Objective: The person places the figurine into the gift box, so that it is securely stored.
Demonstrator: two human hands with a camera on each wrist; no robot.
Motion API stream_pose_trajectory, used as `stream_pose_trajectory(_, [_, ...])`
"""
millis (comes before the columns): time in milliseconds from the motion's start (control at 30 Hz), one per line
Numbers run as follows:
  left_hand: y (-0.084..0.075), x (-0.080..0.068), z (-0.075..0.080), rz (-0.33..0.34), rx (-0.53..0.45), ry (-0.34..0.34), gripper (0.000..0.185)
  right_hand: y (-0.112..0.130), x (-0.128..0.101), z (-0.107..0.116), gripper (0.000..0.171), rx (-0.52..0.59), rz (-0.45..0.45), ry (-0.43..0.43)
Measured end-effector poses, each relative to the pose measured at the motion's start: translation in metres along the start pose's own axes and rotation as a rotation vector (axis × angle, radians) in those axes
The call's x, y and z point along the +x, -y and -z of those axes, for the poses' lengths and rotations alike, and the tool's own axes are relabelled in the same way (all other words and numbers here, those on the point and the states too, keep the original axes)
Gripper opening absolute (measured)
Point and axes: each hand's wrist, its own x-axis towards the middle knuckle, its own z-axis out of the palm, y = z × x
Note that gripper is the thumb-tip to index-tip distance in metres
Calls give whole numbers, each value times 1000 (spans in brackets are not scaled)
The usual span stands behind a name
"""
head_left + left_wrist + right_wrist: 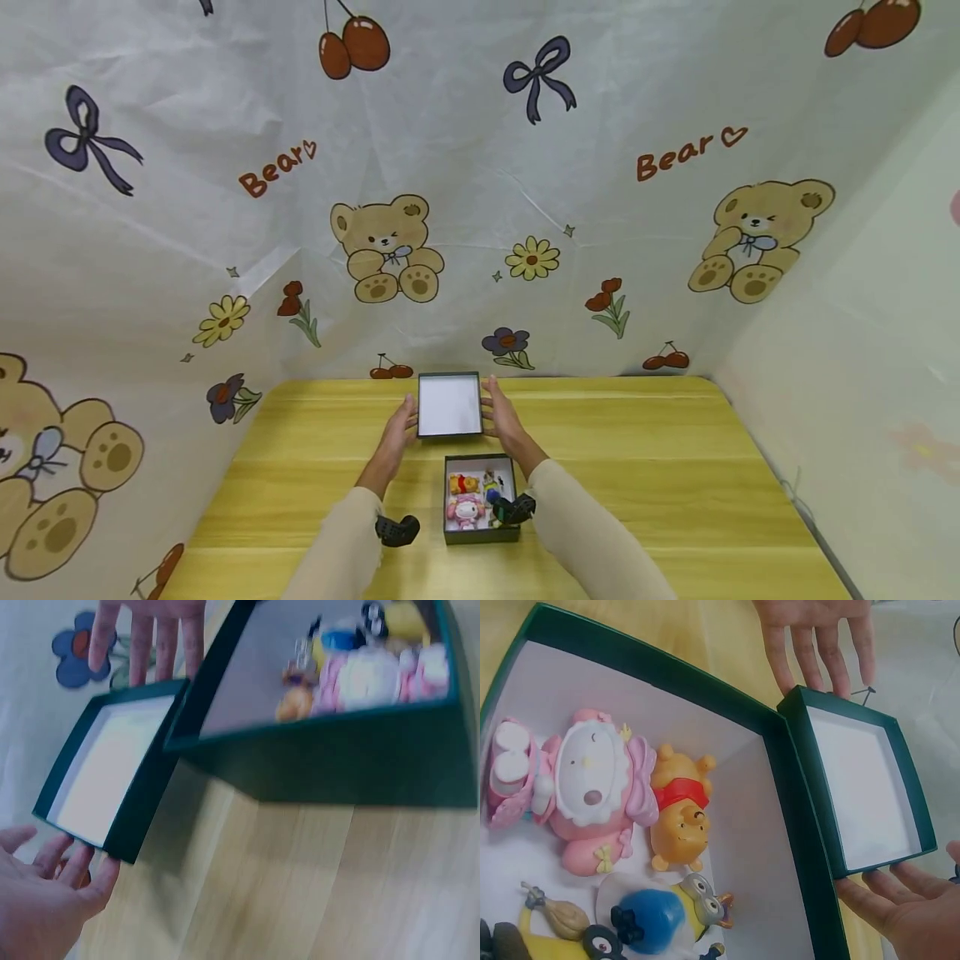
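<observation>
A shallow dark green lid (450,405) with a white inside is between both hands, its inside turned toward the head camera. My left hand (394,439) touches its left side with the fingertips, palm facing inward. On the other side, the extended fingers of my right hand (512,427) meet the lid's right edge. Whether the lid touches the table cannot be told. Nearer to me stands an uncovered dark green box (480,538) holding several toy figures. Among them are a pink-hooded figure (592,780), a yellow bear in a red shirt (681,814) and minion figures (656,919).
The yellow wood-grain table (637,483) spreads to both sides of the box. Behind it hangs a white sheet (465,150) printed with bears, bows and flowers. A cable (802,508) runs along the right table edge. Black wrist cameras (397,530) sit on both sleeves.
</observation>
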Motion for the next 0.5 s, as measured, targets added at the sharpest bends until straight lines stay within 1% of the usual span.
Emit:
stream_pose_trajectory(133, [-4,-1,-7,-21,-8,-1,79,4,-5,5,82,39,-2,-14])
stream_pose_trajectory(200, [-8,-4,-9,-18,-19,7,76,5,-9,8,83,47,8,-19])
stream_pose_trajectory(300, [-21,-16,-14,-16,-29,24,72,5,-15,12,84,64,25,-23])
stream_pose_trajectory(367, [-30,-25,-17,-30,-24,35,71,8,-23,14,82,73,45,-11])
stream_pose_trajectory(433, [-27,-25,-17,-44,-18,35,76,15,-34,16,77,83,58,5])
stream_pose_trajectory(500, [-19,-21,-17,-51,-16,29,82,18,-40,19,74,96,66,20])
